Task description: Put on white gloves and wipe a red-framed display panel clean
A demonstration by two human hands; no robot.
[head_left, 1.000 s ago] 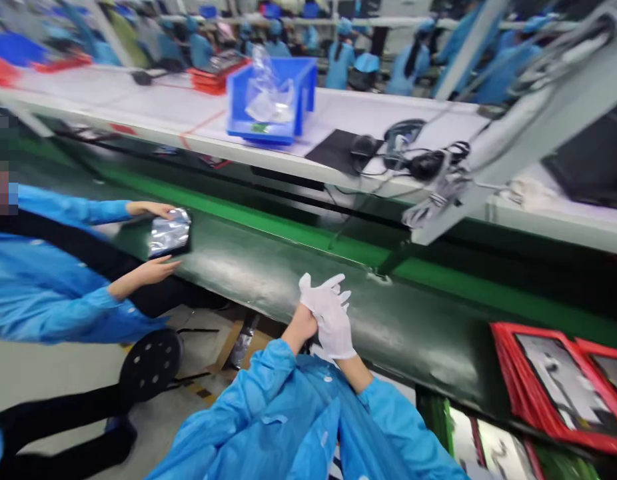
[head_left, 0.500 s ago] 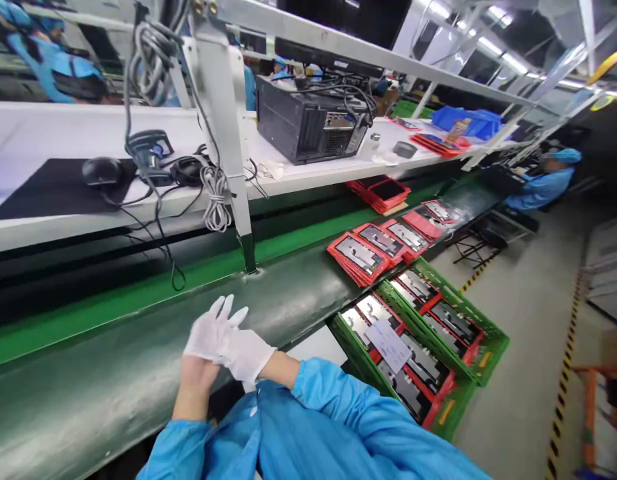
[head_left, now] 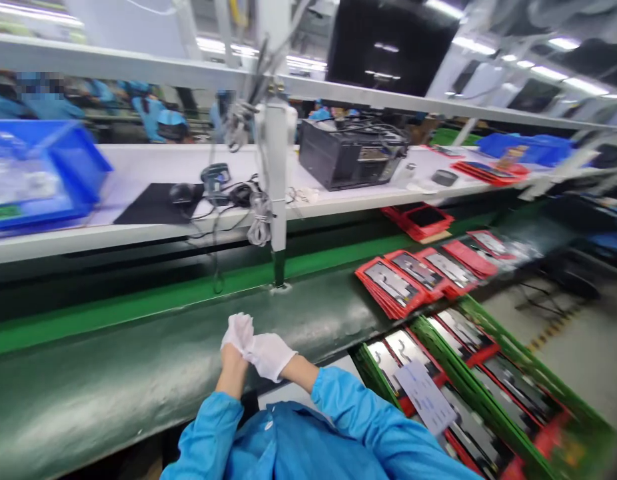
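Note:
My left hand (head_left: 237, 333) wears a thin white glove and is held over the green work surface (head_left: 153, 380), its fingers curled in. My right hand (head_left: 274, 356), in the same kind of white glove, meets it from the right. The right fingertips are closed at the edge of the left glove, near the palm and wrist; exactly what they pinch is partly hidden. Bare wrists show between the gloves and blue sleeves. Neither hand touches any of the panels.
Red-framed panels (head_left: 392, 283) lie in stacks along the surface to the right. Green crates (head_left: 513, 417) with more panels and a paper sheet (head_left: 426, 397) stand at the lower right. A shelf post (head_left: 277, 193), a computer case (head_left: 346, 153) and a blue bin (head_left: 83, 173) are ahead.
The view has swung left, bringing the blue bin into sight. My left fingers, stretched out before, are now curled, and my right hand has shifted to the left glove's edge.

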